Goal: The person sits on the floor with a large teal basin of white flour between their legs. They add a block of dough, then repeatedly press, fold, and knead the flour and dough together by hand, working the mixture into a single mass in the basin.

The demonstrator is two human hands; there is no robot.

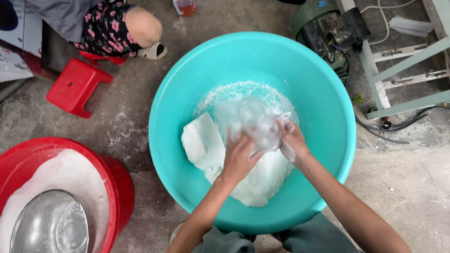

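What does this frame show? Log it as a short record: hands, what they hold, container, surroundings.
left hand: grips the clear plastic bag from the near side
right hand: grips the same bag at its right edge
container: turquoise basin on the floor, holding white powder and a white block
to the left: red tub with white powder and a metal sieve; red stool
other: a second person's leg at top left

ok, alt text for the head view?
Both hands, left hand and right hand, grip a clear plastic bag above white powder in a turquoise basin; a red tub holding a metal sieve sits nearby.
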